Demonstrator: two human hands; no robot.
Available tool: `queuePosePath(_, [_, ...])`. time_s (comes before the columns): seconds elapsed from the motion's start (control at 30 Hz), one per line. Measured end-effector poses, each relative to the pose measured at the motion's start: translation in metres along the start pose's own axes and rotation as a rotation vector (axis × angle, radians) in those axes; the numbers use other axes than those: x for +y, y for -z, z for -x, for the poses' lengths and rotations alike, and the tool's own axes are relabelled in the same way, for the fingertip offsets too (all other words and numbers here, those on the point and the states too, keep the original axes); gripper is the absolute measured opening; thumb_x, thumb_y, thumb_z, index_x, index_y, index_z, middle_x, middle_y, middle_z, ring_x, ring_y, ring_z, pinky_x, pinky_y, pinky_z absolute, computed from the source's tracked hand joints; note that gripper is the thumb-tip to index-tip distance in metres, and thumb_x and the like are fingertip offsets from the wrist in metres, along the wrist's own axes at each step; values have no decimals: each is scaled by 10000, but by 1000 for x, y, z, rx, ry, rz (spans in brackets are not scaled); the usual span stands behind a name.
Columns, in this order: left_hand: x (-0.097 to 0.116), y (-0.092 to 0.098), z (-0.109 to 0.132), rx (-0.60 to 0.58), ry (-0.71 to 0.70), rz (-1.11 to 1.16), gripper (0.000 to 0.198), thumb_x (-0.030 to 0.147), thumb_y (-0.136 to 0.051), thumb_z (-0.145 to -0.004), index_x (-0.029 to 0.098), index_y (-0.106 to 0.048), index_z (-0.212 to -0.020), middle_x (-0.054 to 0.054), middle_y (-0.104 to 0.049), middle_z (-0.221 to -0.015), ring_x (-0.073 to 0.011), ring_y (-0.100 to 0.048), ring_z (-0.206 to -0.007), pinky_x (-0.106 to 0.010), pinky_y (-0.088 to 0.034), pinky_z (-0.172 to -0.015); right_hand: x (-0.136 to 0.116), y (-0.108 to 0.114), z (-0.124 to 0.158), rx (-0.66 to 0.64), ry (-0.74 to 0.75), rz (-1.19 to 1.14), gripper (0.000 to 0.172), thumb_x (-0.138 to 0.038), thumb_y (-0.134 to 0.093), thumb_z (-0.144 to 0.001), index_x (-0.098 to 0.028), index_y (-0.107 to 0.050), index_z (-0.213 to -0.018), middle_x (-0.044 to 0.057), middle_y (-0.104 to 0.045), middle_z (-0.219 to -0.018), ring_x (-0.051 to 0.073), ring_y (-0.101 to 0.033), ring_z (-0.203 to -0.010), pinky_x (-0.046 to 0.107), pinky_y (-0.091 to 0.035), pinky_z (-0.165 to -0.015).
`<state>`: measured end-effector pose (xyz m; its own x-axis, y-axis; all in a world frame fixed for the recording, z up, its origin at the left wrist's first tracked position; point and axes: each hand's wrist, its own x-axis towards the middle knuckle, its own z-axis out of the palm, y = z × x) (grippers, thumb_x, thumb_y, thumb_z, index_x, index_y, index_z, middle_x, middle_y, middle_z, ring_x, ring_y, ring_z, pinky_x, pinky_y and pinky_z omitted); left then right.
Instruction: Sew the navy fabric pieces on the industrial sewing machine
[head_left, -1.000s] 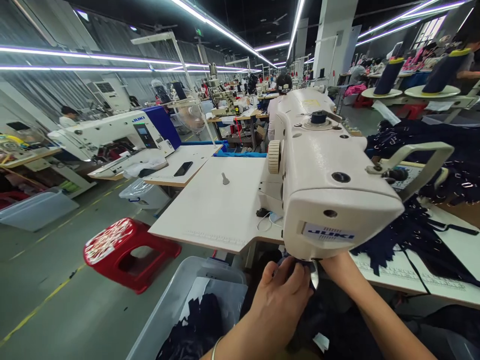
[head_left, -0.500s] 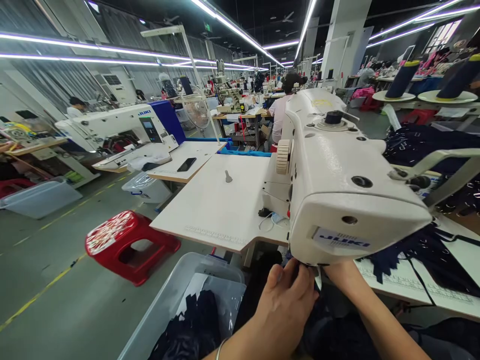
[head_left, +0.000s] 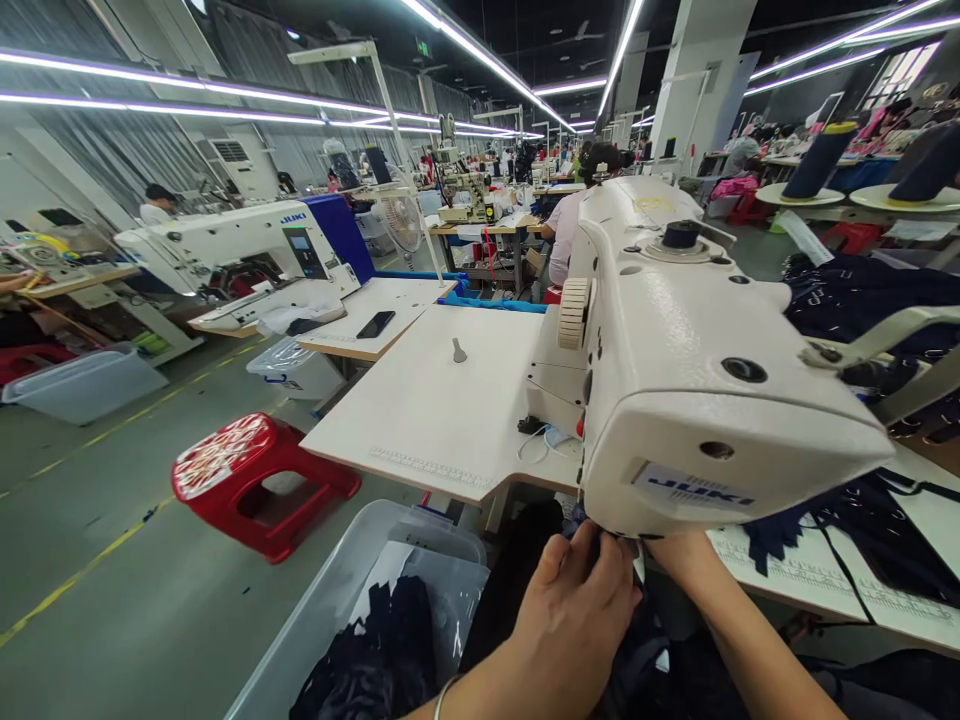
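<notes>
Dark cloth (head_left: 573,517) sat just below the front of the sewing machine (head_left: 675,420); left hand (head_left: 574,625) had its fingers closed narrow on it, presumably to steady it. Right hand (head_left: 681,555) was partly behind the machine, couldn't tell its grip. Plastic bin (head_left: 319,605) stood close left, likely for easy reach.

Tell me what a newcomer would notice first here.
The big white JUKI sewing machine right of centre would likely catch the eye first, with the person's left hand under its front end and the right hand partly hidden behind it. Next would come the bright red stool on the floor at left, then the translucent bin of dark navy pieces at the bottom.
</notes>
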<state>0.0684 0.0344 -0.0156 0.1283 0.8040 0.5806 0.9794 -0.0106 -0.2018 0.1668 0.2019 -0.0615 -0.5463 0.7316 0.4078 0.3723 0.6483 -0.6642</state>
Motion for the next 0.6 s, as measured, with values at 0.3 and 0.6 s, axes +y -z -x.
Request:
queuePosePath(0.3, [-1, 4, 4, -26, 42, 37, 335, 403, -444, -965, 225, -600, -1201, 5, -592, -1166, -199, -506, -1066, -369, -288, -939, -1, -7, 8, -51, -20, -12, 231, -397, -555, -785, -258, -714, -877, 90, -745, -855, 360, -574, -1129, 511, -450, -996])
queuePosePath(0.6, [-3, -1, 11, -50, 31, 105, 507, 570, -426, -930, 192, -574, -1232, -43, -584, -1184, -219, -491, -1121, -371, -312, -950, 9, -6, 7, -70, -15, 1, 204, -375, -567, -785, -249, -706, -867, 100, -732, -843, 391, -599, -1060, 567, -447, -970])
